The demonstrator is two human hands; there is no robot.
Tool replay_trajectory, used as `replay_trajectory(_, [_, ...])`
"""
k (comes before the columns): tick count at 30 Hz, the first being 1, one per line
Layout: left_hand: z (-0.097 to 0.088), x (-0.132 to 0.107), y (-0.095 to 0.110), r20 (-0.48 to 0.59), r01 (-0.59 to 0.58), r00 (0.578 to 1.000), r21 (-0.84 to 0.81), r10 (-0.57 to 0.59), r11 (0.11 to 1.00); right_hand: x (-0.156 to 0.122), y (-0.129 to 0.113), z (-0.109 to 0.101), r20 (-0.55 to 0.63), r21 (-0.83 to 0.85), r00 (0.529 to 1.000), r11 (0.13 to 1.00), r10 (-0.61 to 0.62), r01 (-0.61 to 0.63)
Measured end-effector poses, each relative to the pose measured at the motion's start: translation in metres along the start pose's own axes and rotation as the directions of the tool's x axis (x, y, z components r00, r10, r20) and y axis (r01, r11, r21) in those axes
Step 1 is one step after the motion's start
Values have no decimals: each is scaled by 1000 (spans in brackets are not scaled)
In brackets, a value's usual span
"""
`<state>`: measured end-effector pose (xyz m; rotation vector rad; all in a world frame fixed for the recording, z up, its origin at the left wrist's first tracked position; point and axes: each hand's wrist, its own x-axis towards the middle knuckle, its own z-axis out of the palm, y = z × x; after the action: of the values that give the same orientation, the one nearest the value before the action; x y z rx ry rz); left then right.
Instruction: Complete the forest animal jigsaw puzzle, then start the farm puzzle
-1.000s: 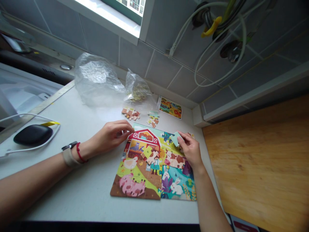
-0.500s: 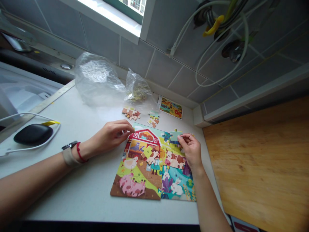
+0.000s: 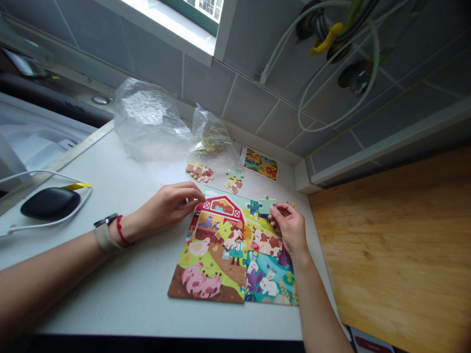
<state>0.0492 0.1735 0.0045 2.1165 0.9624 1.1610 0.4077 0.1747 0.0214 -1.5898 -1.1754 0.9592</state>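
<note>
A colourful farm jigsaw puzzle [image 3: 208,257] lies on the white counter, showing a red barn, a pig, cows and rabbits. My left hand [image 3: 180,203] is at its upper left corner, fingers bent and closed against the edge. Over the upper right part, my right hand [image 3: 290,223] pinches a pale green puzzle piece [image 3: 265,206] between thumb and fingers. A dark blue-green piece [image 3: 253,207] is just left of it. Loose pieces [image 3: 228,235] with a cow and light green rest on top of the assembled picture.
Behind the puzzle are small piles of brown pieces [image 3: 199,171] and green pieces [image 3: 234,180], a picture card [image 3: 260,163] and clear plastic bags [image 3: 150,122]. A black device [image 3: 50,203] with a white cable lies left. A wooden board [image 3: 397,245] adjoins the counter at right.
My right hand has shifted very slightly left with the pale green piece, its fingers curling a little more. My left hand stays in place.
</note>
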Motion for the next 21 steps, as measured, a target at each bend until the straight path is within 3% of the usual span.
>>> replay_trajectory(10, [1,-1,-2,10,-18,1000,29,18,999,3,4,-2,17,-11,1000,1000,2,-2])
replay_trajectory(21, [0,-1,-2,17,-22,1000,10,21,1000,7,13,-8,69,-179,978,962,-196,205])
